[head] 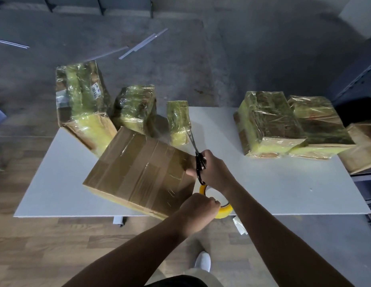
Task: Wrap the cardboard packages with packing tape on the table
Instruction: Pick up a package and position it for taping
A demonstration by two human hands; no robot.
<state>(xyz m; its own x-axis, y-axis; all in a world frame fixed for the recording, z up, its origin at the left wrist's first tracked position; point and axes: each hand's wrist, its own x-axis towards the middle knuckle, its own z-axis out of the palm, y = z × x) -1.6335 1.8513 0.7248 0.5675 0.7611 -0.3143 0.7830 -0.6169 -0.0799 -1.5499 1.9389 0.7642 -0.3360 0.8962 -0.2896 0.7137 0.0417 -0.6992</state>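
A large cardboard package (139, 170) with several tape strips across its top lies at an angle on the white table (273, 191), its near corner over the front edge. My right hand (213, 170) grips black-handled scissors (196, 154) beside the package's right edge, blades pointing away. My left hand (198, 208) holds a yellow roll of packing tape (222, 208) at the table's front edge, just right of the package. The roll is partly hidden by both hands.
Three tape-wrapped packages (81, 104) (137, 108) (178, 121) stand along the table's back left. Two more wrapped ones (267, 125) (319, 125) sit at the back right, with a plain cardboard box (362, 146) past the right edge. A paper scrap (239, 224) lies on the floor.
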